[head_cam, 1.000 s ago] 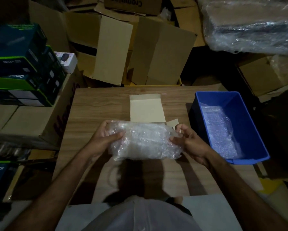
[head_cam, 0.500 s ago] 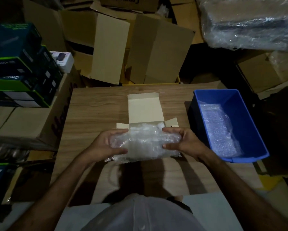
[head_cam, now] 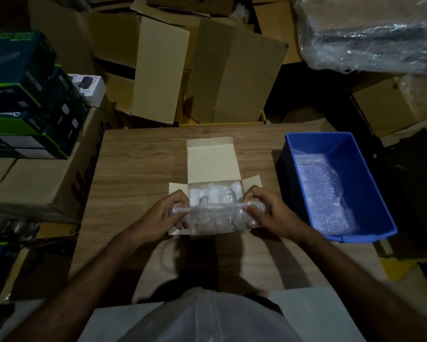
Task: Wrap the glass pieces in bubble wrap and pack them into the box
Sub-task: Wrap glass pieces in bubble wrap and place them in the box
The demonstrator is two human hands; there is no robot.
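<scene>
Two hands, left hand (head_cam: 163, 213) and right hand (head_cam: 269, 213), grip one bubble-wrapped bundle (head_cam: 216, 219) inside one open box (head_cam: 212, 159).

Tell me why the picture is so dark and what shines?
Head view: dim light, strongest over the table; dark corners; both arms throw shadows toward the person. Glare glints on the plastic sheet top right and on the bubble wrap that the left hand and right hand grip over the box. Wide lens bends the edges.

One head-worn wide view looks forward and steeply down, close over the wooden table (head_cam: 138, 169).
</scene>
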